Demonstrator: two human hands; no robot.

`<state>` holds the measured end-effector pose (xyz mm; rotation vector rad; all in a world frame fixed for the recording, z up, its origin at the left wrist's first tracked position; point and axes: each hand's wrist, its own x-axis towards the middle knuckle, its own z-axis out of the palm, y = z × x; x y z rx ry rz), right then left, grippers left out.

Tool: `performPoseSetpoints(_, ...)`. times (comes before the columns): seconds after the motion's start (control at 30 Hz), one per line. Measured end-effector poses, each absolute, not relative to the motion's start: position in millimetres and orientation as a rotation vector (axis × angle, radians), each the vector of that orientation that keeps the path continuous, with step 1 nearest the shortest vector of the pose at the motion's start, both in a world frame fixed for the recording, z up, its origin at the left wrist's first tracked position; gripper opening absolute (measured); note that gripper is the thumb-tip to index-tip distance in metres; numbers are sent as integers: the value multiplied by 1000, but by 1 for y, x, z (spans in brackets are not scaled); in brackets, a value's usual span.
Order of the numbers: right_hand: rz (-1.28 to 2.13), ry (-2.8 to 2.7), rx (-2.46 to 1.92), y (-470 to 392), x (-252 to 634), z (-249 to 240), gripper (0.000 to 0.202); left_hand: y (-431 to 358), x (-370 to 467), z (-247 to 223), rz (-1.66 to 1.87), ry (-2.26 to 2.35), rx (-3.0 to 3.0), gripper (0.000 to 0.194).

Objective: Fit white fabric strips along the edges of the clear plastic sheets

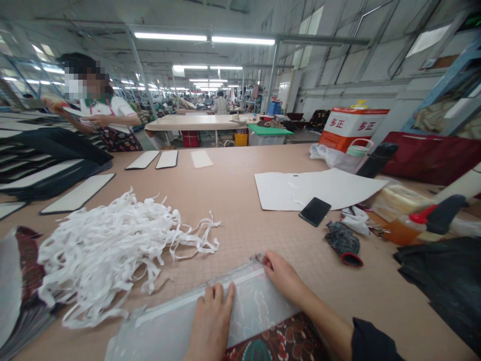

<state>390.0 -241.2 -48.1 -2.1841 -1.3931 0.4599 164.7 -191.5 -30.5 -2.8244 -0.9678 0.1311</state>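
A grey translucent sheet (165, 326) with a pale strip along its far edge lies at the front of the table. Part of it rests on dark red patterned fabric (289, 338). My left hand (214, 316) lies on the sheet, its fingers apart and fingertips at the strip. At the sheet's far right corner, my right hand (281, 276) pinches the edge between thumb and fingers. A large tangled heap of white strips (112, 245) sits just beyond the sheet, to the left.
Right of centre lie a white board (319, 188), a black phone (315, 211) and a dark glove (343, 243). Dark fabric (447, 281) lies at far right. Stacked panels (48, 165) stand at left, near a person (108, 113). A patterned stack (22, 291) is at lower left.
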Motion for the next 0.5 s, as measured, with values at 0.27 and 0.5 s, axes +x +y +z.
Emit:
performPoseSetpoints(0.27, -45, -1859, -1959, -251, 339, -50, 24, -192, 169, -26, 185, -987, -2857, 55)
performPoseSetpoints(0.5, 68, -1941, -1917, -274, 359, -50, 27, -163, 73, -45, 212, -1147, -2884, 58)
